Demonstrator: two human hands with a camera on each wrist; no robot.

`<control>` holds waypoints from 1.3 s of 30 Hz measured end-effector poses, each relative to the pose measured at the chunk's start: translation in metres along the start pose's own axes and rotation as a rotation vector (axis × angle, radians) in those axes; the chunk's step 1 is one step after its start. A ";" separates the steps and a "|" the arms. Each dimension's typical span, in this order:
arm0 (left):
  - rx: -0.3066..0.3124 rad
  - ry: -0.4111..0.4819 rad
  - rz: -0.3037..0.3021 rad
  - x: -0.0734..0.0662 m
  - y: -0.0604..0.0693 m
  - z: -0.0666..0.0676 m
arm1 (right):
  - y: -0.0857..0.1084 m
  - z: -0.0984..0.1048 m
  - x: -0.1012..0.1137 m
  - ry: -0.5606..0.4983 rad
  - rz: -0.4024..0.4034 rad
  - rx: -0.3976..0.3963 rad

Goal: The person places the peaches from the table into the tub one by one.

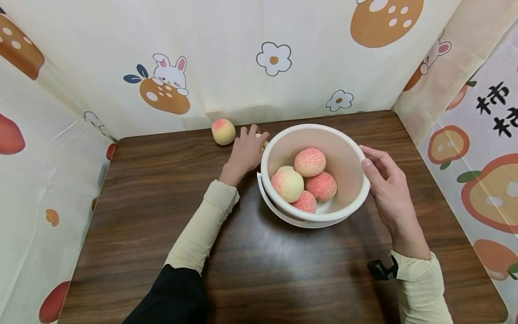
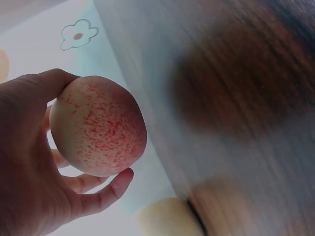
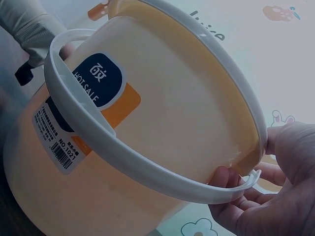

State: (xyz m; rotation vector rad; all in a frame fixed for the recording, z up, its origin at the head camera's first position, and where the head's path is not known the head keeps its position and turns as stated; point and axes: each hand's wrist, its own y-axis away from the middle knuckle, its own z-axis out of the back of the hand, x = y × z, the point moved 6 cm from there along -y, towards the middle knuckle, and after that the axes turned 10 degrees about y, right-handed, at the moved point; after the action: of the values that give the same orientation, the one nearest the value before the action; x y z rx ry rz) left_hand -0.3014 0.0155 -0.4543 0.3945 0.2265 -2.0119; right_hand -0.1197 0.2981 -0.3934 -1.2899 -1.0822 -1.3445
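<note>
My left hand is at the back of the table, just left of the bucket. In the left wrist view its thumb and fingers curl round a pale peach with red speckles, held above the tabletop. Most of that peach is hidden by the hand in the head view. My right hand grips the right side of the rim of a white bucket, near the end of its handle. Several peaches, pink and cream, lie inside the bucket.
Another peach, yellow with a pink top, stands at the table's back edge, left of my left hand. Patterned curtains hang behind and beside the brown wooden table. A black clip-like piece sits at the right cuff.
</note>
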 end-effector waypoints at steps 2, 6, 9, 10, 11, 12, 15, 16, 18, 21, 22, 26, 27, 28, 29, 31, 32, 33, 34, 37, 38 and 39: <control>-0.017 0.004 -0.007 -0.001 0.003 0.005 | 0.000 0.000 0.000 0.000 0.001 0.001; -0.057 0.011 -0.034 -0.003 0.008 0.016 | 0.000 0.000 0.000 0.002 0.001 0.000; -0.093 0.029 -0.061 -0.005 0.012 0.025 | 0.000 0.000 0.000 0.004 0.002 0.000; -0.105 0.037 -0.068 -0.006 0.014 0.028 | 0.000 0.000 0.000 0.005 0.002 0.000; -0.117 0.041 -0.074 -0.007 0.015 0.031 | 0.000 0.000 0.000 0.005 0.003 -0.001; -0.129 0.046 -0.080 -0.008 0.017 0.035 | 0.000 0.000 0.000 0.004 0.003 -0.001; -0.160 0.045 -0.093 -0.011 0.021 0.044 | 0.001 0.000 0.000 0.000 0.005 -0.001; -0.168 0.045 -0.096 -0.012 0.022 0.047 | 0.001 0.000 0.000 -0.001 0.005 -0.001; -0.186 0.041 -0.107 -0.015 0.024 0.053 | 0.001 0.000 0.000 -0.002 0.005 -0.001; -0.219 0.034 -0.122 -0.019 0.028 0.062 | 0.001 0.000 0.000 0.000 0.005 0.000; -0.233 0.033 -0.129 -0.020 0.029 0.065 | 0.001 0.000 0.000 0.001 0.004 -0.001; -0.280 0.029 -0.153 -0.026 0.034 0.079 | 0.000 0.000 0.000 0.002 0.003 0.001; -0.290 0.027 -0.159 -0.028 0.035 0.082 | 0.000 0.000 0.000 0.003 0.003 0.001; -0.298 0.027 -0.165 -0.030 0.036 0.085 | 0.000 0.000 0.000 0.003 0.003 0.002; -0.306 0.028 -0.171 -0.032 0.038 0.088 | 0.000 0.000 0.000 0.004 0.003 0.002; -0.323 0.031 -0.182 -0.036 0.040 0.094 | 0.000 0.000 0.000 0.004 0.003 0.002; -0.332 0.032 -0.190 -0.038 0.041 0.098 | 0.000 0.000 0.000 0.004 0.003 0.002; -0.343 0.034 -0.198 -0.040 0.043 0.100 | 0.000 0.000 0.000 0.003 0.003 0.002; -0.354 0.037 -0.207 -0.042 0.044 0.103 | 0.000 0.000 0.001 0.003 0.004 0.002; -0.387 0.044 -0.230 -0.047 0.049 0.110 | 0.000 0.000 0.001 0.002 0.004 0.002; -0.396 0.045 -0.238 -0.049 0.051 0.112 | 0.000 0.000 0.001 0.002 0.004 0.002; -0.404 0.047 -0.246 -0.051 0.052 0.114 | 0.000 0.000 0.001 0.003 0.005 0.002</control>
State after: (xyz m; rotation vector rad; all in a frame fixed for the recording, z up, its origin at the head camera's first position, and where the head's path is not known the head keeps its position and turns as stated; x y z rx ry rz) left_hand -0.2540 -0.0031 -0.3286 0.1613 0.7267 -2.1310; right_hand -0.1195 0.2978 -0.3928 -1.2882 -1.0777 -1.3412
